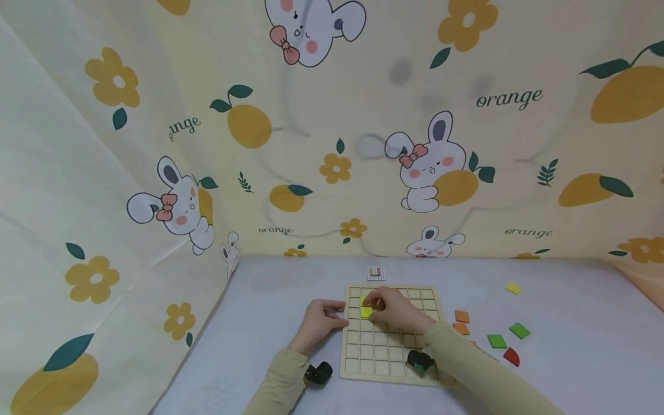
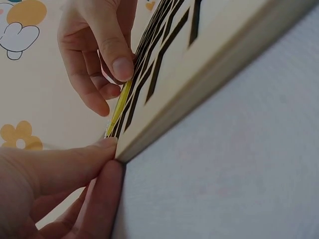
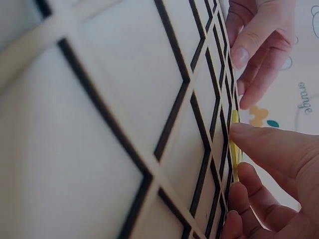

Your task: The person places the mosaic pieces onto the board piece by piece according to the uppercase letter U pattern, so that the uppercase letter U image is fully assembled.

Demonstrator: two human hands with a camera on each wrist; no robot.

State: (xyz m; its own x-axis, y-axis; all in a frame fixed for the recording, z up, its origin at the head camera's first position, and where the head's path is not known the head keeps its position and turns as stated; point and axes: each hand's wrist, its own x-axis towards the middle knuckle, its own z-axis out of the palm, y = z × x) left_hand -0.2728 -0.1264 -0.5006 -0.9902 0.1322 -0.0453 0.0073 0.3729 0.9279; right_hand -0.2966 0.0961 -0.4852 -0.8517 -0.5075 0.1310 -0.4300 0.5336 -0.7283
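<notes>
A square wooden grid board (image 1: 358, 368) lies on the table. My left hand (image 1: 317, 324) holds its left edge, with the thumb (image 2: 75, 167) at the rim and a finger against the side. Over the upper left cells, my right hand (image 1: 396, 309) pinches a yellow tile (image 3: 237, 154) between thumb and fingers, close to the grid. One yellow square tile (image 1: 366, 312) shows in a cell just below the right fingertips. More yellow (image 1: 363, 301) peeks out directly above it, partly hidden by the fingers.
A small card (image 1: 376, 273) with a coloured pattern lies behind the board. To the right are orange tiles (image 1: 461, 316), green tiles (image 1: 497, 341), a red rounded piece (image 1: 512, 356) and a yellow tile (image 1: 513, 287). A printed cloth (image 1: 332, 115) hangs behind the table.
</notes>
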